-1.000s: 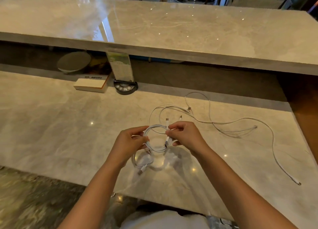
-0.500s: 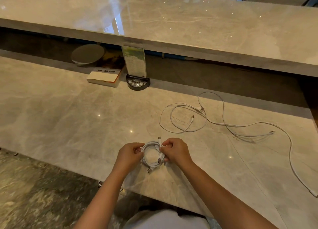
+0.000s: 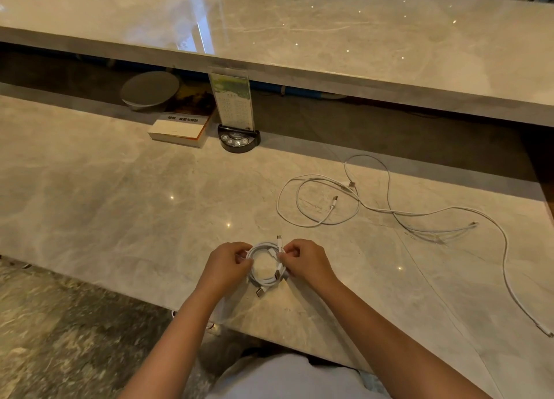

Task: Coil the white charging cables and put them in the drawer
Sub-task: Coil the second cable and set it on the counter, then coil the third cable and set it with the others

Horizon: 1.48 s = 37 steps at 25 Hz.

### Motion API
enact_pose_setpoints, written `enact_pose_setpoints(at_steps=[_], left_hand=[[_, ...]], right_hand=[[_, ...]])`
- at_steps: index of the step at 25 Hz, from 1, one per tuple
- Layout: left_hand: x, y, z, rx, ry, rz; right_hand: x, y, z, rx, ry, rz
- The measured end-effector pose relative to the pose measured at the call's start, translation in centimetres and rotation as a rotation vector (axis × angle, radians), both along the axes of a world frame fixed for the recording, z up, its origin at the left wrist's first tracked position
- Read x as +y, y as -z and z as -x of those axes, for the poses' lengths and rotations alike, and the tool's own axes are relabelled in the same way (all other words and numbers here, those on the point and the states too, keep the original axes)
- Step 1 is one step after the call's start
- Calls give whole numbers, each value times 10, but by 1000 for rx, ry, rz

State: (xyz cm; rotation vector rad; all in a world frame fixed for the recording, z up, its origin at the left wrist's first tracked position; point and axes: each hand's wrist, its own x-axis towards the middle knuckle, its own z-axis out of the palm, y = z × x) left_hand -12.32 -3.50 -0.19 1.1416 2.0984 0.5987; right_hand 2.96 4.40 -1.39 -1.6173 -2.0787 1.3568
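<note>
A small coil of white charging cable (image 3: pixel 263 280) is held between both hands just above the marble counter (image 3: pixel 120 207), near its front edge. My left hand (image 3: pixel 227 265) pinches the coil's left side. My right hand (image 3: pixel 305 264) pinches its right side, where one plug sticks up and two more hang down. Loose white cables (image 3: pixel 386 210) lie uncoiled on the counter to the right, looping and trailing toward the right edge. No drawer is in view.
A book (image 3: pixel 180 127), a round grey disc (image 3: pixel 150 90) and a menu card in a black call-button stand (image 3: pixel 236 123) sit at the back of the counter, under a raised marble shelf (image 3: pixel 299 30). Marble floor lies at lower left.
The coil has been pulled in tighter and brought nearer the counter's front edge. Its trailing loop has been gathered in. The view shifted, so the loose cables now sit farther right.
</note>
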Motion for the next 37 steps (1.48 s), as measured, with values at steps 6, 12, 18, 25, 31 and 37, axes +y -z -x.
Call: enact_pose_setpoints(at_steps=[6,12,18,25,31,37], left_hand=[[31,-19,-8,269,158,-82],[94,-6,-61,733,687,-85],[105,15,-61,795,748,4],[123,-18,-59,633,779,-253],[147,-90,-72,34,576,-308],[154,-100,-80,-196,616,-158]], right_hand=[[16,-15,-24,-179,-195,-250],[59,-13,-59,-553,-399,-654],[73,15,-72,-549,-448,-736],[87,-3,-91,-186,-218,-806],[106,-78,-129,368,351,-500],[121,-122,-179,650,749,-359]])
